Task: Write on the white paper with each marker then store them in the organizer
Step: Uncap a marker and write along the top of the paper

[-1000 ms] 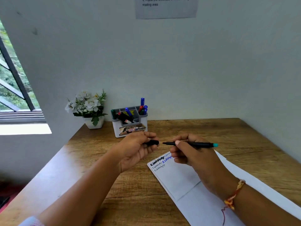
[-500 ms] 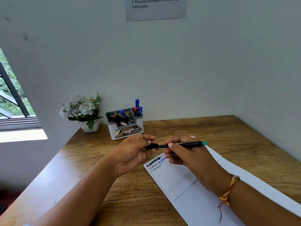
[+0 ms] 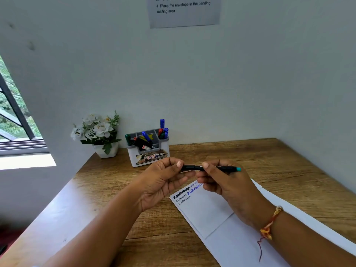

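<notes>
A slim black marker [image 3: 221, 168] with a teal end is held level above the desk. My right hand [image 3: 225, 182] grips its barrel. My left hand [image 3: 163, 178] pinches the black cap [image 3: 189, 167], which now sits over the marker's tip. Below the hands lies the white paper [image 3: 210, 211], with a few lines of black and blue writing at its top left corner. The white and grey organizer [image 3: 148, 149] stands at the back of the desk, holding several blue, red, green and black markers.
A white pot of white flowers [image 3: 100, 133] sits left of the organizer in the desk's back corner. Walls close the wooden desk [image 3: 289, 170] at the back and right. A window is at the far left. A printed notice [image 3: 184, 10] hangs on the wall.
The cap in my left hand and the marker in my right hand were apart; they have come together, and the cap now covers the tip.
</notes>
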### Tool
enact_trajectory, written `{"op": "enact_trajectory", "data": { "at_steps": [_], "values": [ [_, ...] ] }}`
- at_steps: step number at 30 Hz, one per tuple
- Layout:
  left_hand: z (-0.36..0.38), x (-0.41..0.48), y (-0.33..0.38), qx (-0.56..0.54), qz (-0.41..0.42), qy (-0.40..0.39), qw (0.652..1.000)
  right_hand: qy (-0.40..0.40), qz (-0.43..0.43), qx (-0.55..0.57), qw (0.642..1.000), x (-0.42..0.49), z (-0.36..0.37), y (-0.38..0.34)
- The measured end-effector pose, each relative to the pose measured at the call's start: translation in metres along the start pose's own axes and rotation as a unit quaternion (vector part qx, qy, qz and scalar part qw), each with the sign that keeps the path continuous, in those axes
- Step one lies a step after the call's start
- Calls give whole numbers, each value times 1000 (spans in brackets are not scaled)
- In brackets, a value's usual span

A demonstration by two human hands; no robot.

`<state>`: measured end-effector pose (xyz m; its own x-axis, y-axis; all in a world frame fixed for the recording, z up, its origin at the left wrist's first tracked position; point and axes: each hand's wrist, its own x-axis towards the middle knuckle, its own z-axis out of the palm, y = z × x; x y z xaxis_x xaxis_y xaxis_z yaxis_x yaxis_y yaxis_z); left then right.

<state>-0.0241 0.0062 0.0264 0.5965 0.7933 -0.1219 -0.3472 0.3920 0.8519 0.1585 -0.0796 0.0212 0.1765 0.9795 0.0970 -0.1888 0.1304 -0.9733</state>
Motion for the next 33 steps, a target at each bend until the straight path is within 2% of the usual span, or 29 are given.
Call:
{"op": "enact_trajectory", "data": {
  "at_steps": [11,18,22,25,29,31,33],
  "values": [
    [8,2,-5,27,71,-16,997,27,72,121,990,-4,4,-1],
    [3,1,0,11,87,-18,996,-34,62,81,994,-5,4,-11],
    [-5,1,8,-10,101,-5,995,-85,103,67,989,-7,4,-19],
    [-7,-1,11,-1,91,-29,995,-111,116,3,987,-7,4,-27],
    [-7,-3,13,28,83,-75,993,-127,128,-163,970,2,10,-36],
    [-7,-3,14,17,99,-67,993,-135,132,-212,959,12,14,-41],
    [-10,0,16,1,123,-21,992,-123,112,-229,959,24,18,-46]
  ]
}}
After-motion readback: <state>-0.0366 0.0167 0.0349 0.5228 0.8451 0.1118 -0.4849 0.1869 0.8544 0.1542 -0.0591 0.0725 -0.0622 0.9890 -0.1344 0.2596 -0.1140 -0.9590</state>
